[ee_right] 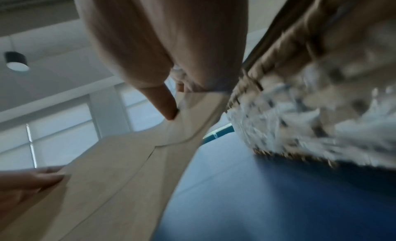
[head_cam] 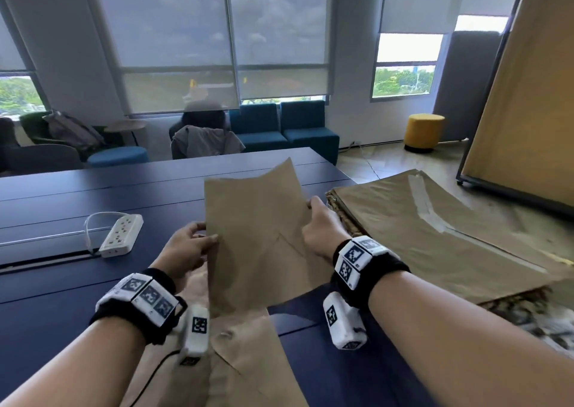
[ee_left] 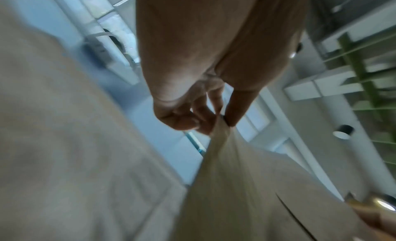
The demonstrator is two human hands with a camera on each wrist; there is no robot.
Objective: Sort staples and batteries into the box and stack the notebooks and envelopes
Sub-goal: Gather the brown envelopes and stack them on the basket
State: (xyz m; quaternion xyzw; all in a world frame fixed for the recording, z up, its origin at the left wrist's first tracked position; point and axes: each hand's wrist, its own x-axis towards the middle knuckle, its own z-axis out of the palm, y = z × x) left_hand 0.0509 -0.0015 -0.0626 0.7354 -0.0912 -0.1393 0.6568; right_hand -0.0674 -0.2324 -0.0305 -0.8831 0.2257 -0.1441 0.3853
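Observation:
A large brown paper envelope (head_cam: 257, 236) is held up nearly upright above the dark blue table (head_cam: 62, 201), its top edge curling. My left hand (head_cam: 192, 245) pinches its left edge between thumb and fingers; the left wrist view shows the same pinch on the envelope (ee_left: 225, 160). My right hand (head_cam: 316, 226) grips the right edge, thumb on the near face; the right wrist view shows that thumb pressed on the envelope (ee_right: 133, 160). More brown envelopes (head_cam: 248, 360) lie flat on the table below my wrists. No staples, batteries or notebooks are visible.
A white power strip (head_cam: 122, 231) with its cord lies on the table to the left. On the right a woven basket (head_cam: 512, 307) is covered by a big brown sheet (head_cam: 435, 229). A jacket-draped chair (head_cam: 205, 139) stands beyond the table's far edge.

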